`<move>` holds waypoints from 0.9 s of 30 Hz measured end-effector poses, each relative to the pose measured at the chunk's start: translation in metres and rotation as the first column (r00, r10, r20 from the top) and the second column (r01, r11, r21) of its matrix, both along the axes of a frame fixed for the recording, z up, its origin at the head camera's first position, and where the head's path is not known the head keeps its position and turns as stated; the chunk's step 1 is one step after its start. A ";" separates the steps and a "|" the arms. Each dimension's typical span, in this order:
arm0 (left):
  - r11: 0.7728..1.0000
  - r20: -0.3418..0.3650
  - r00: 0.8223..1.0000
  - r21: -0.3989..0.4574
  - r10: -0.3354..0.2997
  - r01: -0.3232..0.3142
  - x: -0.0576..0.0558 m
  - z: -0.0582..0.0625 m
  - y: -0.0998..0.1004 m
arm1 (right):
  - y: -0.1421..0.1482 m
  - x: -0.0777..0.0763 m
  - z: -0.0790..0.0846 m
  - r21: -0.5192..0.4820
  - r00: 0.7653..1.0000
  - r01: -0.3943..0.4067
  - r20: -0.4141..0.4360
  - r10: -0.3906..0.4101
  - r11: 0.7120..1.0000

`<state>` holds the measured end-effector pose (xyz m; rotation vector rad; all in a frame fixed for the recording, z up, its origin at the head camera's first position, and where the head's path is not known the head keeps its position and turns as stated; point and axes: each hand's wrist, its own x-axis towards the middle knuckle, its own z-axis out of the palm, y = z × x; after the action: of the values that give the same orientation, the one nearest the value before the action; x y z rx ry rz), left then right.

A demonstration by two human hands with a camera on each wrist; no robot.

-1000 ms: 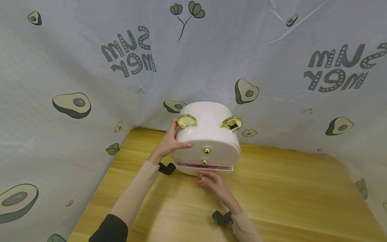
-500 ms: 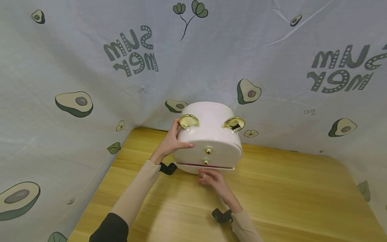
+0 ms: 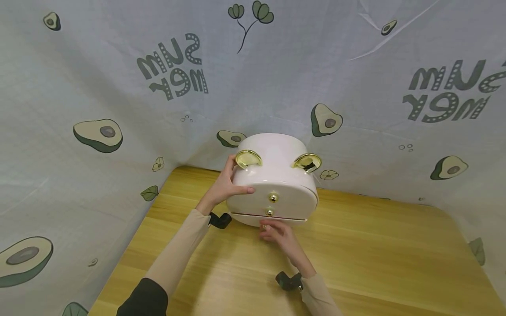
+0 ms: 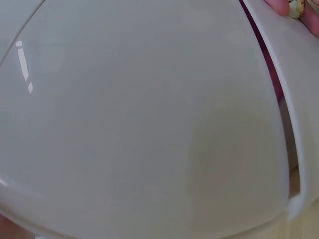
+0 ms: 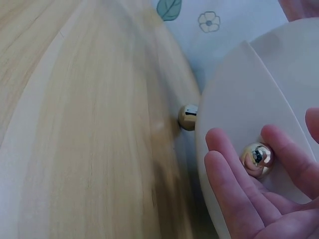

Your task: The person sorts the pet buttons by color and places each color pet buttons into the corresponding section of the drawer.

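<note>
A glossy white rounded storage box (image 3: 272,158) stands at the table's back edge, with gold ears (image 3: 248,159) and gold knobs on its front. My left hand (image 3: 223,188) grips its left side, thumb on the front, other fingers mostly hidden behind. The bottom drawer (image 3: 247,219) sticks out slightly. Through its narrow gap a dark magenta interior (image 4: 266,55) shows in the left wrist view. My right hand (image 3: 282,237) holds the bottom drawer's gold knob (image 5: 257,159) between its fingers; two other fingers (image 5: 234,189) extend along the drawer front in the right wrist view.
Close behind the box hangs a pale cloth (image 3: 272,87) printed with avocados and lettering. The wooden table (image 3: 379,254) extends in front and to the right. A gold ball-shaped part (image 5: 188,117) projects at the box's lower edge. Black wrist mounts (image 3: 288,281) jut from both wrists.
The bottom drawer has slid inward, narrowing its gap and covering most of the magenta interior. My right hand has stayed at the knob, and the left hand has kept its grip on the box.
</note>
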<state>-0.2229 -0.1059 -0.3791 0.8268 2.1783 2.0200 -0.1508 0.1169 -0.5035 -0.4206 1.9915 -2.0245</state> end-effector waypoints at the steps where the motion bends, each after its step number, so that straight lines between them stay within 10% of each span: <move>1: 1.000 -0.001 1.000 0.001 -0.001 0.001 0.000 0.001 0.000 | 0.000 0.000 0.000 0.000 1.000 0.010 0.006 -0.010 1.000; 10: 1.000 -0.011 1.000 -0.024 0.017 -0.017 0.001 0.000 0.001 | 0.001 0.006 -0.001 -0.025 0.998 0.060 0.032 -0.060 0.998; 19: 0.999 -0.040 0.999 -0.007 0.032 -0.033 -0.011 -0.025 0.000 | 0.039 0.020 -0.003 -0.078 0.995 -0.020 0.097 0.027 0.997; 27: 0.981 -0.104 0.984 -0.115 0.142 -0.154 0.003 -0.024 -0.012 | 0.115 0.023 0.032 0.127 0.968 0.227 0.081 -0.238 0.966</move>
<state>-0.2195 -0.1175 -0.4036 0.7834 2.4572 1.9213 -0.1281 0.2314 -0.4719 -0.0644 2.1729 -2.0018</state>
